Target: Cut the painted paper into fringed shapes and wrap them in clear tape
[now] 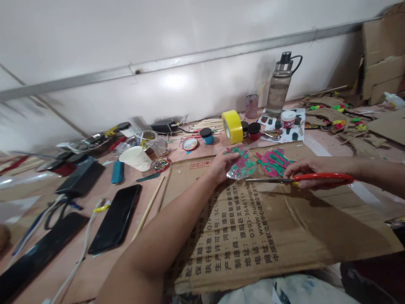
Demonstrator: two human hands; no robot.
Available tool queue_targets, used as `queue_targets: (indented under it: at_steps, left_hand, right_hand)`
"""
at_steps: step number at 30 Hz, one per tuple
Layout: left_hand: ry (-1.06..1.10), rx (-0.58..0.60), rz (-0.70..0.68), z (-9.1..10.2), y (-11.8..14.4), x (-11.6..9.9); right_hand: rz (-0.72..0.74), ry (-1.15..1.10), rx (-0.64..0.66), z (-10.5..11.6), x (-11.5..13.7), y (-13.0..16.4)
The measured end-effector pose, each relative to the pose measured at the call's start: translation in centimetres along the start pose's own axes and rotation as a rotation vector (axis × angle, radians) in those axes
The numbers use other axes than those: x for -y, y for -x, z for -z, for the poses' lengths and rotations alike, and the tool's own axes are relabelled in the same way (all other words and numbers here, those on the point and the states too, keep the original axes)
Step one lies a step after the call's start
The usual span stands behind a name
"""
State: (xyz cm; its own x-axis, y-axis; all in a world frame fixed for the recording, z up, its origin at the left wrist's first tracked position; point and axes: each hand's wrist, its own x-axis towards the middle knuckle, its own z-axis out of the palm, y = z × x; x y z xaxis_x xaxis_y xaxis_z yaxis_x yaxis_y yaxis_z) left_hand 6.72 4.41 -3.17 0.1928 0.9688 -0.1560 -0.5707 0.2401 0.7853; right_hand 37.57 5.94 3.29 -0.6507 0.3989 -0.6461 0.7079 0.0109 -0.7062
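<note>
My left hand [219, 169] is closed on a clear plastic piece painted in pink and green [242, 164], pinching its left side above the cardboard. In my right hand [305, 169] is a pair of scissors with red handles [329, 177]. Their blades point left, with the tips close to the lower edge of the plastic piece. A second painted piece [274, 162], also pink and green, shows between my hands. Its right end meets my right fingertips; whether they grip it I cannot tell. Under everything lies a printed cardboard sheet [303, 236].
Behind the cardboard stand a roll of yellow tape [232, 126], paint jars [206, 136] and a water bottle [279, 90]. To the left are a paper cup [136, 158], a phone [115, 219], a wooden stick [148, 207] and cables. Cut cardboard pieces [329, 114] lie at the right.
</note>
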Motion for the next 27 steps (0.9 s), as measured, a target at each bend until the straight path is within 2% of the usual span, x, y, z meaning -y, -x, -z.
queue_targets:
  at_steps: [4, 10, 14, 19, 21, 24, 27]
  left_hand:
    - [-0.017, 0.000, 0.006, 0.0, 0.0, 0.0]
    - [-0.043, 0.017, -0.009, 0.3, -0.3, 0.6]
    - [-0.032, -0.110, -0.108, 0.4, -0.8, 1.5]
    - [-0.165, -0.314, -0.216, 0.1, -0.8, 2.3]
    - [-0.228, -0.362, -0.273, 0.0, -0.6, 2.3]
    - [-0.231, -0.273, -0.332, -0.3, -0.3, 2.0]
    - [-0.216, -0.126, -0.296, -0.6, 0.0, 1.6]
  right_hand:
    - [0.057, -0.218, -0.099, -0.8, 1.0, 0.9]
    - [0.138, -0.325, -0.295, -2.3, 3.1, -0.2]
    - [0.284, -0.337, -0.400, -3.1, 3.9, -1.3]
    - [0.468, -0.421, -0.409, -3.7, 4.1, -2.6]
    - [0.502, -0.455, -0.415, -3.9, 4.0, -3.1]
    - [0.505, -0.489, -0.390, -4.2, 3.8, -3.5]
    - [0.487, -0.494, -0.354, -4.3, 3.8, -3.5]
